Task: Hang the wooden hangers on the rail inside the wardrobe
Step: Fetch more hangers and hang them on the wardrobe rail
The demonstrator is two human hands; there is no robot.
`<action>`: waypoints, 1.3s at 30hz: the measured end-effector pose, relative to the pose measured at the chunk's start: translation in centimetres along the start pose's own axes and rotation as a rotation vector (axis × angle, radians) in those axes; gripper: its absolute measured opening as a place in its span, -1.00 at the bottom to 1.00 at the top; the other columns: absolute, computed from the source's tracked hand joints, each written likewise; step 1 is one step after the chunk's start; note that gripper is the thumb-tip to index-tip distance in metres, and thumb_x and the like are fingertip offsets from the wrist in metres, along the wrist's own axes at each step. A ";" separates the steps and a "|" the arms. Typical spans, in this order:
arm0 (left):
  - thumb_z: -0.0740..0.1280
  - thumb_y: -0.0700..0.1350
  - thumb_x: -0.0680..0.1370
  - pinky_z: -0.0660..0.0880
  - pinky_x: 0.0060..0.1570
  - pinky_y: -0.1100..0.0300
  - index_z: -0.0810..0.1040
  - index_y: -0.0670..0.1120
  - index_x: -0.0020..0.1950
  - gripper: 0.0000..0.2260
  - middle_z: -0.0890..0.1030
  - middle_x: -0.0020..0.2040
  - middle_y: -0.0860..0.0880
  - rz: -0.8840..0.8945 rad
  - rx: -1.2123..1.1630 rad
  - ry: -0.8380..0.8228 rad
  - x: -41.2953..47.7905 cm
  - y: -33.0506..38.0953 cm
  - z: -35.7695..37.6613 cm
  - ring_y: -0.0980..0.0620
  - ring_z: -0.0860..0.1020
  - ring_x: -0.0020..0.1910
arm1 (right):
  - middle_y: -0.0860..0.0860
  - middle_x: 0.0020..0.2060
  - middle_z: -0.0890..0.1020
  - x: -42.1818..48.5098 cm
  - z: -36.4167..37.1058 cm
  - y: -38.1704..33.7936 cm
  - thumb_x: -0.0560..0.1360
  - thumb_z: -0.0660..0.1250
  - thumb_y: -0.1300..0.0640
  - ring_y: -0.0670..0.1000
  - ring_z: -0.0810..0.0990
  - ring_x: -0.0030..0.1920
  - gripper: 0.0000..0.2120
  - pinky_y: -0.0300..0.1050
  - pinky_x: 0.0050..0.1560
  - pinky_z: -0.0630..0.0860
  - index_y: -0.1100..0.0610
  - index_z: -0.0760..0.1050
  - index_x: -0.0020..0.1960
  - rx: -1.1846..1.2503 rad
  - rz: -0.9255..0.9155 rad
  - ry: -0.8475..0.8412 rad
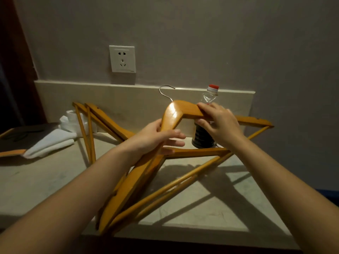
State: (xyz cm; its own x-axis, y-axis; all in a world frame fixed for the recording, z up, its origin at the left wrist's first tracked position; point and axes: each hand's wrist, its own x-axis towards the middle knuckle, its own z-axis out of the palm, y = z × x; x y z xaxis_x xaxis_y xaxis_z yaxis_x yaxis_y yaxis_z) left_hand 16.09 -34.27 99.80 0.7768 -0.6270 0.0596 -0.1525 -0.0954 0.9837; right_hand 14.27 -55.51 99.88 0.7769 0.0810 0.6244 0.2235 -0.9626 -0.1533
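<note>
Several orange-brown wooden hangers (172,116) are being gathered over the pale stone worktop (55,180). Left hand (156,138) and right hand (218,123) each close around the top one. At 1 o'clock stands a dark red-capped plastic bottle (203,138). Next, I judge: lift clear, carry to the unseen wardrobe.

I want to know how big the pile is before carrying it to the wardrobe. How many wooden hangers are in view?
At least 4, though overlaps may hide more: two hangers lean on the backsplash at left, and at least two held hangers sit in the left hand and right hand.
</note>
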 end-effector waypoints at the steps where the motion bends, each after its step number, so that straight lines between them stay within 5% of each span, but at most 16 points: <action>1: 0.35 -0.06 0.44 0.63 -0.10 0.14 0.31 -0.02 0.34 -0.51 0.67 0.08 -0.07 0.001 -0.090 -0.029 -0.4 0.5 -0.5 0.00 0.67 0.01 | 0.06 0.16 0.51 0.5 -0.4 -0.7 0.55 0.22 0.04 0.06 0.45 0.17 -0.58 -0.16 0.09 0.22 0.04 0.31 0.39 0.001 -0.014 0.015; 5: 0.34 -0.06 0.40 0.58 -0.33 0.25 0.36 0.03 0.25 -0.57 0.69 0.05 -0.03 0.062 -0.183 -0.064 -2.2 1.9 -2.7 -0.01 0.68 -0.04 | 0.04 0.16 0.52 2.6 -0.6 -3.3 0.54 0.23 0.03 0.05 0.45 0.18 -0.57 -0.15 0.12 0.23 0.01 0.32 0.40 -0.002 -0.044 0.066; 9: 0.31 -0.11 0.49 0.45 -0.54 0.35 0.42 -0.04 0.18 -0.73 0.70 -0.03 -0.03 0.093 -0.184 0.040 -2.6 1.7 -3.1 0.09 0.64 -0.31 | -0.01 0.20 0.52 3.3 -0.8 -4.2 0.54 0.23 0.02 0.02 0.42 0.23 -0.57 -0.03 0.25 0.26 -0.04 0.31 0.40 -0.018 -0.021 0.066; 15: 0.28 -0.13 0.54 0.41 -0.55 0.35 0.42 -0.14 0.19 -0.76 0.68 -0.22 0.05 0.148 -0.173 0.196 -6.7 1.5 -12.1 0.17 0.48 -0.50 | -0.02 0.06 0.52 2.9 1.3 -11.6 0.53 0.25 0.07 -0.03 0.50 0.09 -0.78 0.01 0.09 0.52 0.04 0.47 0.16 0.174 0.053 0.171; 20: 0.27 -0.14 0.55 0.42 -0.53 0.34 0.40 -0.18 0.23 -0.72 0.60 -0.36 0.08 0.162 -0.163 0.216 -7.8 0.8 -13.9 0.18 0.43 -0.52 | -0.04 -0.02 0.56 0.5 4.8 -11.7 0.53 0.21 -0.06 -0.01 0.57 -0.03 -0.78 0.03 -0.03 0.58 0.02 0.44 0.11 0.068 0.318 -0.122; 27: 0.28 -0.14 0.55 0.46 -0.48 0.33 0.34 -0.05 0.33 -0.65 0.62 -0.15 -0.02 0.179 -0.101 0.220 -9.4 -1.7 -15.5 0.16 0.49 -0.48 | 0.10 0.14 0.52 -1.5 11.2 -14.1 0.34 0.37 -0.27 0.10 0.57 0.06 -0.28 0.00 -0.04 0.60 0.10 0.24 0.32 -0.105 0.694 -0.411; 34: 0.28 -0.13 0.55 0.50 -0.46 0.30 0.38 -0.05 0.25 -0.72 0.65 -0.20 0.03 0.189 -0.129 0.224 -9.3 -3.7 -15.5 0.17 0.51 -0.48 | 0.15 0.14 0.53 -1.7 11.7 -15.4 0.43 0.41 0.05 0.14 0.59 0.06 -0.27 0.02 0.03 0.60 0.12 0.07 0.43 -0.094 0.815 -0.435; 39: 0.28 -0.12 0.56 0.49 -0.46 0.32 0.33 -0.03 0.31 -0.67 0.62 -0.16 -0.01 0.180 -0.110 0.236 -8.9 -3.9 -15.0 0.18 0.53 -0.46 | 0.16 0.16 0.51 -3.0 9.0 -14.7 0.42 0.41 0.07 0.13 0.58 0.08 -0.28 0.01 0.09 0.58 0.15 0.09 0.44 -0.124 0.897 -0.568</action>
State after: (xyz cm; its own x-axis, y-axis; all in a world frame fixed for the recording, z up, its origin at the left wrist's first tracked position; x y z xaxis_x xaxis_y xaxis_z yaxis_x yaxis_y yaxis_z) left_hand 18.92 -16.70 98.02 0.8657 -0.4279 0.2596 -0.2434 0.0931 0.9654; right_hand 13.97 -39.27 93.34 0.7952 -0.5919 -0.1313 -0.6025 -0.7473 -0.2802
